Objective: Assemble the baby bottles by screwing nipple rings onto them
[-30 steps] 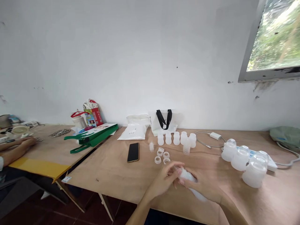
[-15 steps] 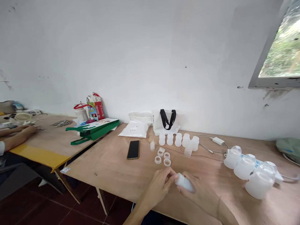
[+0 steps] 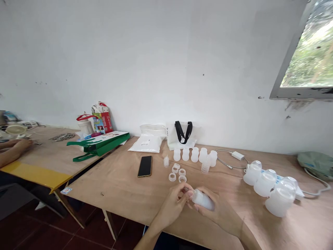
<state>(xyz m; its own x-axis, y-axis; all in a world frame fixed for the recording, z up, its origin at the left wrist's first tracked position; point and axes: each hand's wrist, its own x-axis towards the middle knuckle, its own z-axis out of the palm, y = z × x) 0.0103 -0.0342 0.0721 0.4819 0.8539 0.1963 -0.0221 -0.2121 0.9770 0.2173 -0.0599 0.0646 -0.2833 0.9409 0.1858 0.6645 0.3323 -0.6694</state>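
Observation:
My right hand [image 3: 217, 205] is wrapped round a small translucent white baby bottle [image 3: 204, 200], which lies tilted with its mouth end toward the left. At that end my left hand [image 3: 179, 198] pinches with thumb and fingertips; what sits between them is too small to make out. Just beyond my hands lie several white screw rings [image 3: 172, 177]. A clear ribbed piece with a pointed tip, like a teat [image 3: 166, 161], stands behind the rings. Further back, several open bottles [image 3: 195, 155] stand in a row, with a clear ribbed cup-like piece [image 3: 205, 164] in front.
At right stand several bottles with clear domed caps [image 3: 282, 198], beside a power strip [image 3: 299, 192]. A phone [image 3: 145, 166], a white plastic packet [image 3: 145, 143], a bag with black handles [image 3: 182, 137] and a charger [image 3: 237, 155] lie further back. Another person's hand [image 3: 23, 146] rests on the left table.
The view has shifted slightly, so things sit a little further left. The bottle stays in my right hand, with my left fingers still at its mouth end.

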